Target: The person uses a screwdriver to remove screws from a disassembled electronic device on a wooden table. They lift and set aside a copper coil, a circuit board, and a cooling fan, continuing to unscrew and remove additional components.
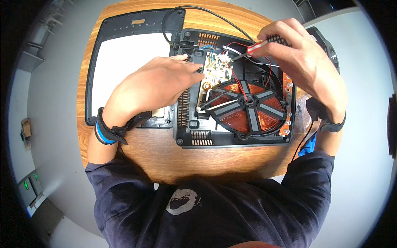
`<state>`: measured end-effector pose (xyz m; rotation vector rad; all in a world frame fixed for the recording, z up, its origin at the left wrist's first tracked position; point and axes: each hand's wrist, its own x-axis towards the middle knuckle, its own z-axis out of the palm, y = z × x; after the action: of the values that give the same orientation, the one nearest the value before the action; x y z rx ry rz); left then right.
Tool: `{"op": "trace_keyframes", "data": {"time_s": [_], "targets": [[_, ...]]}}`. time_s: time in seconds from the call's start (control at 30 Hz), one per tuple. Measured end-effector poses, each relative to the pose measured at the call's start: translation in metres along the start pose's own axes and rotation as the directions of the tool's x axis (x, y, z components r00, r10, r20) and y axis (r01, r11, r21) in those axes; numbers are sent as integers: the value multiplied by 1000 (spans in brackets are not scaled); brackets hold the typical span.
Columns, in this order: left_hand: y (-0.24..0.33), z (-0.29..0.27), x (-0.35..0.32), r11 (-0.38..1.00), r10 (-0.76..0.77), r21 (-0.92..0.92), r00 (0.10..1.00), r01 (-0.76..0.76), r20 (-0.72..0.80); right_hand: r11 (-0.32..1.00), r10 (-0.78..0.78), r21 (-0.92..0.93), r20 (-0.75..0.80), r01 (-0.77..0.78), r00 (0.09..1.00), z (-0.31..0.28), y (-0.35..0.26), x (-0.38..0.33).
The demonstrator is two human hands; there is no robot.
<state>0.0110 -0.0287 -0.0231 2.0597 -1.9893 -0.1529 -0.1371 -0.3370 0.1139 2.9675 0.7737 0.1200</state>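
Observation:
An opened induction cooker base [235, 141], black and square, lies on the table with its insides facing up. Inside it sits a round copper coil [226, 118] on black spokes with grey strips. My right hand [304, 51] grips a screwdriver [258, 48] with a red, white and black handle. Its shaft slants down left to the upper part of the pale circuit board [215, 74]; whether the tip touches a screw is too small to tell. My left hand [159, 80] rests with fingers stretched over the base's left edge, fingertips at the board's side.
Left of the base lies the black-framed cover [115, 58] with a white panel. A black cord [211, 12] arcs behind. Thin red wires cross the base. At right are an orange strip board [286, 128], a clear plastic bag [304, 110] and a blue item [307, 146].

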Motion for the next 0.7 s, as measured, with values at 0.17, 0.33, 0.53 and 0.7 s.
{"op": "trace_keyframes", "data": {"time_s": [0.17, 0.33, 0.53, 0.7], "targets": [[2, -3, 0, 1000, -12, 6, 1000, 12, 13, 989, 116, 108, -139, -101, 984, 11, -1, 7], [6, -7, 4, 999, -36, 6, 998, 36, 47, 769, 597, -315, 44, -556, 801, 22, -2, 0], [3, -5, 4, 1000, -13, 8, 999, 13, 36, 999, -30, 15, -63, 31, 998, 3, 6, 2], [2, -3, 2, 1000, -27, 0, 999, 27, 36, 879, 372, 341, -53, -334, 927, 22, 6, -1]]}}
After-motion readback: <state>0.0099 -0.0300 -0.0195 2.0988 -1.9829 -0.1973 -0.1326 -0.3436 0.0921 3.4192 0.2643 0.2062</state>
